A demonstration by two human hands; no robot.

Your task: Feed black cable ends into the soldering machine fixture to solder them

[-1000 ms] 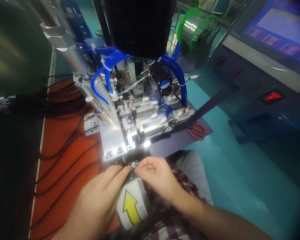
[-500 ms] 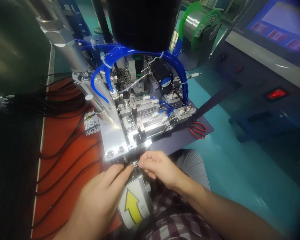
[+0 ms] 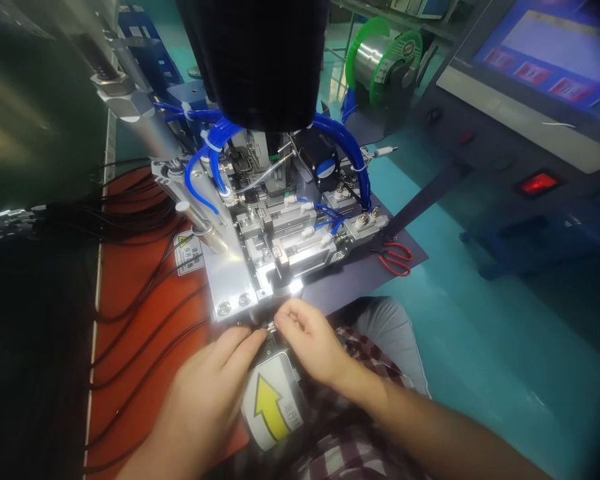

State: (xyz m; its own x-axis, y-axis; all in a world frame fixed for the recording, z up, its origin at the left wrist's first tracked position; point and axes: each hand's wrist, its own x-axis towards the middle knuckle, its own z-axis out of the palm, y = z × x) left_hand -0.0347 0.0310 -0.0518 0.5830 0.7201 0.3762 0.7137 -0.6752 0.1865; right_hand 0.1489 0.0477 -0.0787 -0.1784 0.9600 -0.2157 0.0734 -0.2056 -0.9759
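My left hand [image 3: 213, 370] is low in the middle of the view, its thumb and index finger pinched together at the front edge of the machine [image 3: 290, 233]. Facing it, my right hand [image 3: 313, 340] has its fingers curled, with thumb and index finger closed. Between the fingertips of both hands shows a tiny pale, shiny piece [image 3: 271, 327], too small to name; both hands seem to touch it. Just below the hands is a white cover [image 3: 280, 427] with a yellow arrow label.
Black cables [image 3: 145, 360] run over an orange mat [image 3: 125, 413] on the left. Red-handled snips [image 3: 396, 259] lie right of the machine. A green wire spool [image 3: 380, 57] and a control panel [image 3: 525, 100] stand behind. A black cylinder [image 3: 265, 60] hangs overhead.
The camera view has shifted slightly. My right hand's fingers have curled in more, and both hands stay at the same small piece.
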